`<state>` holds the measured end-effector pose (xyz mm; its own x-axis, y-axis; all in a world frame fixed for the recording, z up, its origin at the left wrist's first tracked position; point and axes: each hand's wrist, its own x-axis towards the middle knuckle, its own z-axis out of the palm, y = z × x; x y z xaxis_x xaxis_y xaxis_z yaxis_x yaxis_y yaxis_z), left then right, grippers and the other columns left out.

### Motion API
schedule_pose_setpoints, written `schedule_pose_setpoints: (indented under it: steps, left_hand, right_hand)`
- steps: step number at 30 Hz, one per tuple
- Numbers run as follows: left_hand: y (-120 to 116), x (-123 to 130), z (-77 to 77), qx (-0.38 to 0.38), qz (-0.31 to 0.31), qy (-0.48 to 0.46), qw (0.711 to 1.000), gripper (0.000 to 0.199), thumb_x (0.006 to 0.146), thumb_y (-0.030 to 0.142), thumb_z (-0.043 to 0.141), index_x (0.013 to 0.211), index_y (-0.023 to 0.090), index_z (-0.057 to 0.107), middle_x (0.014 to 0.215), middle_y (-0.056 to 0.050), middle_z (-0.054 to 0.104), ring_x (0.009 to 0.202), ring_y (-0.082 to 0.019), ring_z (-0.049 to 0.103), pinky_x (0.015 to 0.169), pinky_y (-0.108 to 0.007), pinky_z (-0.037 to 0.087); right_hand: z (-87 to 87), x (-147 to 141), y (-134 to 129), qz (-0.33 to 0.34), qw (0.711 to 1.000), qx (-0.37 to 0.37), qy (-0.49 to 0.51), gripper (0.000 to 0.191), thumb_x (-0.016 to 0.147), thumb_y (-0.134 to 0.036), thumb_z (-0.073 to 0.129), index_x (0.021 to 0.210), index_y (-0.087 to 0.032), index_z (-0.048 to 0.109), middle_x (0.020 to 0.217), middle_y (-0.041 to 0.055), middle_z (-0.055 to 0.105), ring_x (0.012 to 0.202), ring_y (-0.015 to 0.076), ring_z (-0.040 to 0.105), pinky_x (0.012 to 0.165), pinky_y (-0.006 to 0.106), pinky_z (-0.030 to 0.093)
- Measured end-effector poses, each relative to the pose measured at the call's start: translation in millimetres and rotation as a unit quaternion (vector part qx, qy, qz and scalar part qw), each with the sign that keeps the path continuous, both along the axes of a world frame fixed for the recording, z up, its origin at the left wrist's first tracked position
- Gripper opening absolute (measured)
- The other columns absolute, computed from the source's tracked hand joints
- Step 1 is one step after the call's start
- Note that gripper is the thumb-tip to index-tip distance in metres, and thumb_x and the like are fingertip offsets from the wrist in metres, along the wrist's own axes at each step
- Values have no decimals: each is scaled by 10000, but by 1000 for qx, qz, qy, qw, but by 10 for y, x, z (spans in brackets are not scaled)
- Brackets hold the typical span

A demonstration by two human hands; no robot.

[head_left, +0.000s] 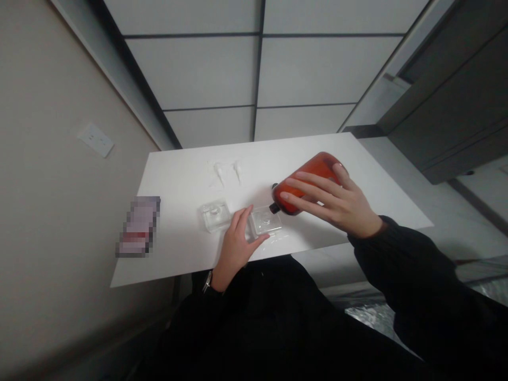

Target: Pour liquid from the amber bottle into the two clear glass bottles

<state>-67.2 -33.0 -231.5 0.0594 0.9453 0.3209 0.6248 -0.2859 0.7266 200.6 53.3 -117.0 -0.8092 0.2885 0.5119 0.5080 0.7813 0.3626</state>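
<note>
Near desk (174,259) front edge, left hand (237,243) holds clear box (266,224), right hand (337,203) grips tilted bottle (313,170); second box (214,218) leftward.

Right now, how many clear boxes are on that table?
2: a clear box beyond and left of the left hand, and a second box at its fingers, by the tilted red bottle's mouth. None looks hidden.

Left hand (237,242) low, fingers spread; right hand (331,198) curled
</note>
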Motion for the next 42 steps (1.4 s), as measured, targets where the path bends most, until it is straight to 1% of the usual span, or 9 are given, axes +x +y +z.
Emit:
schedule_pose_setpoints:
  steps: [4, 11, 16, 20, 24, 31, 34, 39, 42]
  left_hand:
    - [1, 6, 4, 1, 5, 0, 1000, 742, 941, 419, 799, 1568, 298, 421, 1486, -109, 574, 1389, -301, 606, 1203, -494, 504]
    - [2, 3, -8, -2, 3, -4, 1000, 749, 938, 433, 802, 1568, 297, 421, 1492, -113, 569, 1392, -305, 600, 1204, -505, 502]
    - [4, -2, -22, 5, 1, -1, 1000, 759, 938, 446, 800, 1575, 295, 415, 1488, -114, 570, 1393, -305, 597, 1201, -500, 508]
    - [4, 0, -21, 8, 1, -3, 1000, 756, 937, 440, 802, 1574, 295, 422, 1479, -111, 577, 1382, -302, 605, 1195, -492, 515]
    - [7, -2, -21, 7, -1, -4, 1000, 761, 933, 453, 803, 1574, 298, 424, 1487, -112, 576, 1386, -309, 603, 1191, -495, 520]
    - [5, -6, -17, 8, -3, -2, 1000, 758, 935, 449, 802, 1574, 292, 425, 1491, -115, 575, 1390, -307, 601, 1196, -491, 515]
    - [5, -4, -13, 6, 0, -2, 1000, 759, 933, 448, 805, 1571, 290, 427, 1484, -117, 578, 1388, -306, 601, 1196, -489, 513]
    - [6, -1, -8, 5, 1, -3, 1000, 756, 938, 452, 799, 1576, 303, 422, 1485, -111, 578, 1389, -307, 601, 1194, -498, 513]
    - [6, -3, -10, 3, -3, -3, 1000, 760, 941, 451, 794, 1583, 310, 414, 1493, -109, 575, 1390, -308, 603, 1197, -506, 511]
  right_hand:
    - [-35, 17, 23, -18, 999, -49, -1, 898, 996, 10, 579, 1649, -526, 275, 1556, -32, 646, 1417, 225, 642, 1205, 526, 526]
    - [-23, 12, 24, -12, 999, -17, -26, 943, 999, 11, 566, 1694, -481, 163, 1556, -9, 646, 1429, 218, 632, 1221, 520, 514]
    - [9, -10, 10, 18, 999, 18, -23, 860, 1029, 4, 521, 1720, -350, 153, 1548, 30, 650, 1448, 200, 612, 1269, 502, 461]
    - [-1, -15, 19, 14, 1000, -2, -23, 911, 1032, 5, 510, 1718, -402, 70, 1544, 5, 653, 1440, 195, 619, 1276, 512, 447]
    - [-13, -15, 25, 20, 1000, -11, -8, 909, 1027, 13, 519, 1717, -402, 98, 1544, -1, 656, 1444, 189, 614, 1281, 495, 436]
    - [4, -39, 19, 37, 999, 22, -11, 887, 1008, 12, 571, 1725, -307, 157, 1521, 38, 676, 1433, 195, 621, 1315, 482, 377]
    - [9, -48, 18, 39, 999, 29, -17, 859, 1017, 10, 553, 1726, -272, 157, 1512, 61, 680, 1429, 205, 625, 1312, 490, 386]
    - [-10, -59, 22, 39, 999, -32, 12, 874, 1041, 5, 500, 1713, -408, 124, 1548, -1, 652, 1431, 194, 626, 1290, 510, 429]
    - [-26, -59, 25, 44, 997, -55, 22, 876, 1042, 1, 511, 1711, -418, 129, 1555, -3, 647, 1432, 197, 624, 1290, 514, 428]
